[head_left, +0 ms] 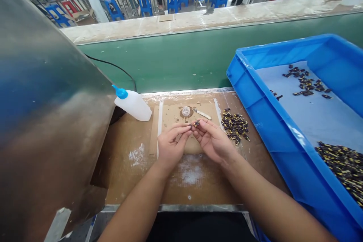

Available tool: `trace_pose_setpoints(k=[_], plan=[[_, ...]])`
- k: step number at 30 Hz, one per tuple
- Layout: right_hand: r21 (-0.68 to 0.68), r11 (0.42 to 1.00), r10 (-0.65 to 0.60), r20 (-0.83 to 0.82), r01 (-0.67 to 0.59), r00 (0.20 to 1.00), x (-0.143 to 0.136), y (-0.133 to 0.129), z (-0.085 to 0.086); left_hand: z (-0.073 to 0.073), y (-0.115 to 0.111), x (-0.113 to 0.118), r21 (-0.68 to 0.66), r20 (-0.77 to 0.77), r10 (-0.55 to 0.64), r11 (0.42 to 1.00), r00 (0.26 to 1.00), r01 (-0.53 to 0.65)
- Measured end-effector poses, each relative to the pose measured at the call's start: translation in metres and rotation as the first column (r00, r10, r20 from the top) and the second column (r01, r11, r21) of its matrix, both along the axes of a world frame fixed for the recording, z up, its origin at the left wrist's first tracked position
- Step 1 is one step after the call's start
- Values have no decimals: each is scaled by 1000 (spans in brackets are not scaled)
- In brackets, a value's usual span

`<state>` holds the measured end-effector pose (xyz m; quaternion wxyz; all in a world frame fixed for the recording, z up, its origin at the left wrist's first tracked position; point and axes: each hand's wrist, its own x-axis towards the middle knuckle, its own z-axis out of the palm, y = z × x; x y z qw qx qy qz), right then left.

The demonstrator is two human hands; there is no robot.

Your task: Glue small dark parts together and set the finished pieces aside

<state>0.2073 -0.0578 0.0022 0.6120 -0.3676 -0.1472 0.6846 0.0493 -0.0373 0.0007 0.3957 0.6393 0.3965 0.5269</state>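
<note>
My left hand [173, 143] pinches a tiny dark piece [191, 126] between thumb and fingertips. Close beside it, my right hand [213, 140] holds a small black-and-yellow part [196, 123] in its fingertips. Both hands meet above a cardboard sheet [172, 111] taped to the wooden work surface. Just beyond them stands a small clear cup [186, 111] on a dark wet stain, with a white-handled tool [203, 114] lying to its right. A pile of black-and-yellow parts [235, 125] rests to the right of the cardboard.
A white squeeze bottle [134, 106] with a blue nozzle lies tilted at the left. A metal panel [48, 109] rises on the left. The large blue bin [272, 121] on the right holds many similar parts. Beyond the green wall [159, 62], people sit among blue stools.
</note>
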Motion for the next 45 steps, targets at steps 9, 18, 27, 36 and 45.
trace_pose_setpoints(k=[9,18,27,36,45], plan=[[-68,997,-28,-100,21,995,-2,0,10,6,1,-2,-26,73,-44,999,996,46],[159,980,-141,137,119,980,-6,-5,18,13,3,3,-583,699,211,721,684,374],[438,896,-300,490,66,818,-7,-24,25,20,2,1,-555,743,190,711,642,432],[598,800,-457,667,-56,588,-11,-27,26,21,0,2,-540,746,157,712,647,449],[672,723,-566,709,-161,421,-9,-29,23,22,-2,2,-485,772,92,724,629,490]])
